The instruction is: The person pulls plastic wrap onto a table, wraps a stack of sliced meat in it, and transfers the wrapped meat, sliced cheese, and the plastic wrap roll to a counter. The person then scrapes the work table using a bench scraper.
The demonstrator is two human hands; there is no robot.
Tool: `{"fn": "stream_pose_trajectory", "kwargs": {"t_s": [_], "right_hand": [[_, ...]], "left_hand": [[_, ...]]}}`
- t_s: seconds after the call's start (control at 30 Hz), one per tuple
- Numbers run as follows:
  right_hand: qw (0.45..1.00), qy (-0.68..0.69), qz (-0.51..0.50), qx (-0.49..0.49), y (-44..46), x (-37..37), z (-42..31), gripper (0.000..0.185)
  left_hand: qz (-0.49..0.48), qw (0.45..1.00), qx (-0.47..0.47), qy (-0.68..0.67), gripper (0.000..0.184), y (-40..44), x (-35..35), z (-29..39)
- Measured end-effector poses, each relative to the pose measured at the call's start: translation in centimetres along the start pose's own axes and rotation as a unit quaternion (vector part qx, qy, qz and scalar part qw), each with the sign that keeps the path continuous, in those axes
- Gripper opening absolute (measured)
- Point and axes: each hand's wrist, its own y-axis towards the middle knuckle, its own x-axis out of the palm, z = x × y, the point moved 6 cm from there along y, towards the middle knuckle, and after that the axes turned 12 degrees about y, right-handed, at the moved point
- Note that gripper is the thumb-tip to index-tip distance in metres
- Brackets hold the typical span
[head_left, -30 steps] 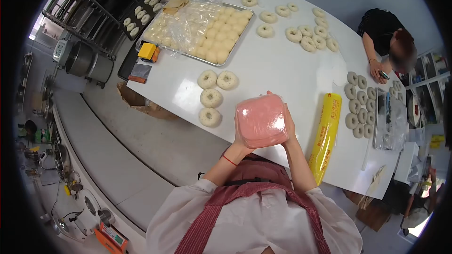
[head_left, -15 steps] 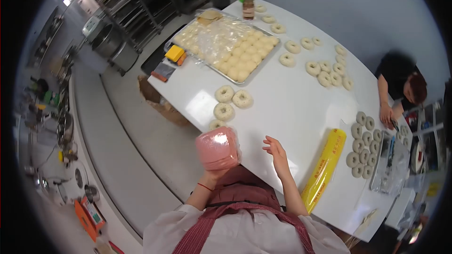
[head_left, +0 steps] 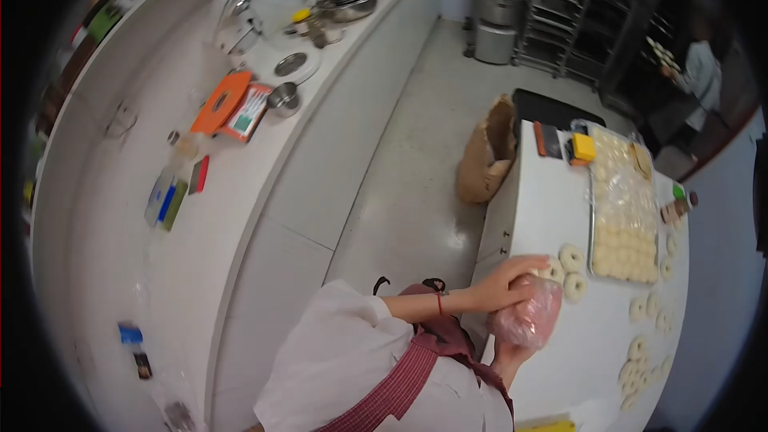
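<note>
A pink, square-cornered pack (head_left: 534, 316) in clear plastic wrap is held over the near edge of the white table (head_left: 560, 384). My left hand (head_left: 506, 284), with a red string at the wrist, lies over its far side, fingers bent along it. From below, my right hand (head_left: 512, 354) supports the pack; most of its fingers are hidden. Just beyond the pack lie a few ring-shaped doughs (head_left: 574, 286). Farther along is a metal tray (head_left: 593, 260) of round dough balls (head_left: 626, 252), partly under clear plastic.
To the left runs a counter (head_left: 264, 200) with an orange scale (head_left: 220, 104) and a metal cup (head_left: 284, 100). A brown paper bag (head_left: 482, 156) stands on the floor by the table. A jar (head_left: 678, 208) is beyond the tray. Another person (head_left: 700, 72) stands at the back right, near racks (head_left: 556, 16).
My view has swung left toward the counter and floor. My right hand, earlier open and apart, is now under the pack; my left hand now lies over its far side.
</note>
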Motion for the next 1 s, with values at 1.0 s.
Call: {"fn": "stream_pose_trajectory", "kwargs": {"t_s": [1.0], "right_hand": [[0.740,0.080,-0.554,0.372,-16.7,36.4,25.1,0.078]], "left_hand": [[0.754,0.647,-0.039,-0.110,0.063,-40.4,-26.9,-0.9]]}}
